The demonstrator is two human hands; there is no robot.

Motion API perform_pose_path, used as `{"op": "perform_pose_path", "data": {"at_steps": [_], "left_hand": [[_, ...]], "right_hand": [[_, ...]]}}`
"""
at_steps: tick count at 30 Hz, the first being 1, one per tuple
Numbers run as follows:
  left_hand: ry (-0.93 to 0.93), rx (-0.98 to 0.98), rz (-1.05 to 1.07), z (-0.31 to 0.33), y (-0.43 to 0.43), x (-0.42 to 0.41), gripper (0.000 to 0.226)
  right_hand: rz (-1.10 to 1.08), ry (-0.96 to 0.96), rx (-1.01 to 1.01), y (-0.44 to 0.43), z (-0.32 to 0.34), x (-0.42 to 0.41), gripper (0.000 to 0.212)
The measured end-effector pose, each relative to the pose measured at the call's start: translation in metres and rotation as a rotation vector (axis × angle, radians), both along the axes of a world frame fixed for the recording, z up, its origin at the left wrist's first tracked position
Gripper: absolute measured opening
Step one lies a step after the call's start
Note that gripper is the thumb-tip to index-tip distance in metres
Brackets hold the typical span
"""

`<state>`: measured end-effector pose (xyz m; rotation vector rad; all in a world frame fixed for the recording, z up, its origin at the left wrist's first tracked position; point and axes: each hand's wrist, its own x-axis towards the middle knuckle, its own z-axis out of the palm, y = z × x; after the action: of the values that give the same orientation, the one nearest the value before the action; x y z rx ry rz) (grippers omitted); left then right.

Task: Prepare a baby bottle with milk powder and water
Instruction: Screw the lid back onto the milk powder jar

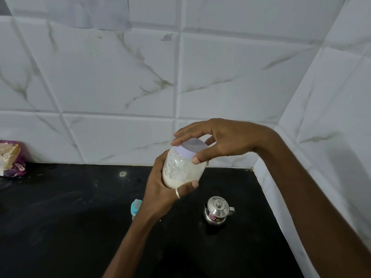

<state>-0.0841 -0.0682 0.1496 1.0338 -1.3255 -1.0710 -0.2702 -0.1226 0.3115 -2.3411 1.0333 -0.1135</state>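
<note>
Black counter (pixel 70 217): powder jar (pixel 181 169) held above it, left hand (pixel 160 189) gripping its body, right hand (pixel 218 139) clasping the lid (pixel 192 149).

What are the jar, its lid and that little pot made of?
Powder jar: clear plastic or glass, can't tell which; white powder shows through. Lid: pale, matte, probably plastic. Small lidded pot: polished metal, seemingly stainless steel, with mirror-like highlights.

- Dim, cool, even light across the tiled wall (pixel 120 77).
- Faint glare on the black counter (pixel 60 217).
- Soft overall blur; tile lines bowed near edges.
</note>
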Motion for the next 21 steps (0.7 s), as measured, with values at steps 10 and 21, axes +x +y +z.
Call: {"op": "perform_pose_path", "data": {"at_steps": [10, 21], "left_hand": [[-0.002, -0.037, 0.031, -0.009, 0.000, -0.002, 0.098], [0.059, -0.042, -0.032, -0.002, -0.001, 0.004, 0.092]], "right_hand": [[-0.360, 0.309, -0.463, 0.038, -0.015, 0.034, 0.072], [0.113, 0.261, -0.788, 0.024, -0.012, 0.013, 0.072]]}}
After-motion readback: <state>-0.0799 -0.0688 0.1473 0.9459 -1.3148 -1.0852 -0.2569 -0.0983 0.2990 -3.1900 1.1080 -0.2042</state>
